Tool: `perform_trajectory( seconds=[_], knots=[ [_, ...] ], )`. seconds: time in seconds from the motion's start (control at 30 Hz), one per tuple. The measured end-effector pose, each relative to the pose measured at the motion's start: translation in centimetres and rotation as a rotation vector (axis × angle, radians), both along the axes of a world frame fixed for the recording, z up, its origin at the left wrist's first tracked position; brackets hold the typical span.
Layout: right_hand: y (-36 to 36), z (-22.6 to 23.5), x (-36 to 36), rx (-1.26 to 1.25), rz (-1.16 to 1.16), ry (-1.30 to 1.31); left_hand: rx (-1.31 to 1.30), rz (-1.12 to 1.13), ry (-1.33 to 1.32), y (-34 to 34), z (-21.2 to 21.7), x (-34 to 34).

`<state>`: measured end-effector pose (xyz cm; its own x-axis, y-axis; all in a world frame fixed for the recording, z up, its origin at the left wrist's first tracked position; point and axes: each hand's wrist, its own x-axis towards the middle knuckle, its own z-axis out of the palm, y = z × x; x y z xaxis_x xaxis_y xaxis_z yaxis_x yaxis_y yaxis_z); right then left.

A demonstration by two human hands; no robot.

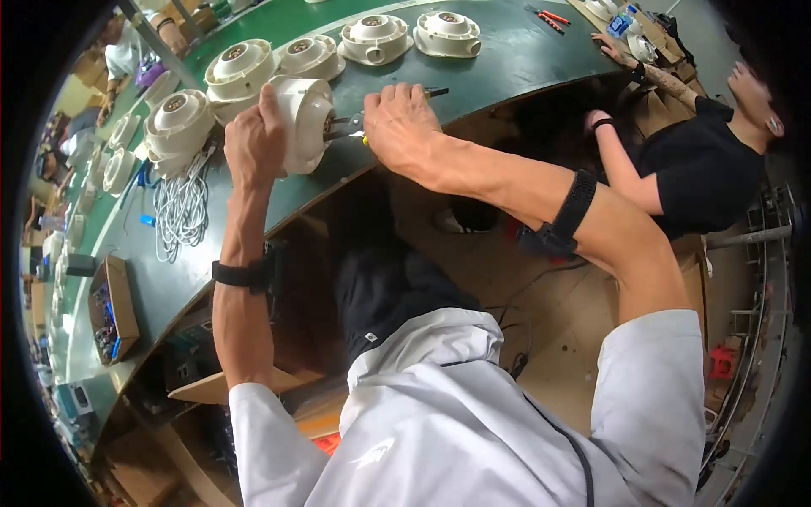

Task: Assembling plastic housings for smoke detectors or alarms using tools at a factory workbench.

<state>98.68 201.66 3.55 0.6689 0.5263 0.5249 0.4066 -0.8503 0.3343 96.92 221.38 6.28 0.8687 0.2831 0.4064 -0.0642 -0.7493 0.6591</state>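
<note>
My left hand [252, 142] is closed on a white round plastic housing [304, 114], its thumb up along the rim. The housing is tipped on its side at the table's near edge, its hub facing right. My right hand [401, 127] is wrapped round a pair of pliers [345, 128], whose grey jaws reach the hub. Bits of yellow and black handle show at the fist; the rest is hidden. Whether the jaws grip anything on the hub cannot be made out.
Several similar housings [374, 38] line the green table [507, 63]. Left of my left hand lie a white cable bundle [180, 211] and a cardboard box of small parts [118, 308]. Red-handled pliers [553, 19] lie far right. A person in black [697, 173] sits at the right.
</note>
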Motion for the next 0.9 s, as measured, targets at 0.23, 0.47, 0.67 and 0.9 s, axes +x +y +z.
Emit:
perform_trajectory(
  seconds=[0.23,0.47,0.67,0.9],
  knots=[
    [-0.3,4.8,-0.7,0.013,-0.014,1.338,0.022,-0.031,-0.035,0.7,-0.6,-0.4],
    [-0.4,1.9,-1.6,-0.072,-0.115,0.533,-0.055,-0.071,-0.019,-0.3,-0.6,0.1],
    [-0.1,4.1,-0.1,-0.024,-0.009,0.835,0.056,-0.029,-0.065,1.1,0.4,1.4],
    [-1.1,1.5,-1.0,0.144,0.113,1.327,0.594,0.019,-0.244,1.9,-4.7,-0.1]
  ],
)
